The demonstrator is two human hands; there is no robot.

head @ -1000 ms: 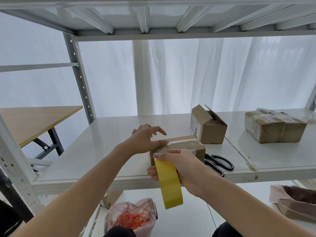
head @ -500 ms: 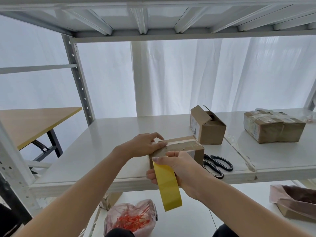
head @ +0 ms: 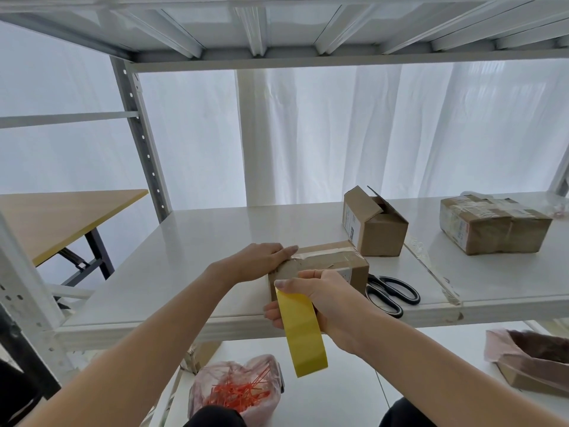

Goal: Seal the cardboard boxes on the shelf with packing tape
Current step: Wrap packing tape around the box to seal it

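Note:
A small cardboard box (head: 338, 262) lies near the front edge of the white shelf (head: 191, 260), with clear tape along its top seam. My left hand (head: 261, 261) rests on the box's left end, fingers laid over the top edge. My right hand (head: 320, 298) pinches the upper end of a yellow strip of packing tape (head: 303, 332) in front of the box's near face; the strip hangs down below the shelf edge. Behind stands a second box (head: 377, 228) with open flaps, and a taped box (head: 492, 228) lies at the right.
Black-handled scissors (head: 392, 292) lie just right of the near box. A long clear tape strip (head: 431, 269) lies across the shelf. Below are a bag of orange cable ties (head: 238, 388) and a pink bag (head: 529, 362). A wooden table (head: 61, 217) stands at left.
My left hand has come down from hovering with spread fingers to rest on the box's left end. My right hand and the yellow strip have barely moved.

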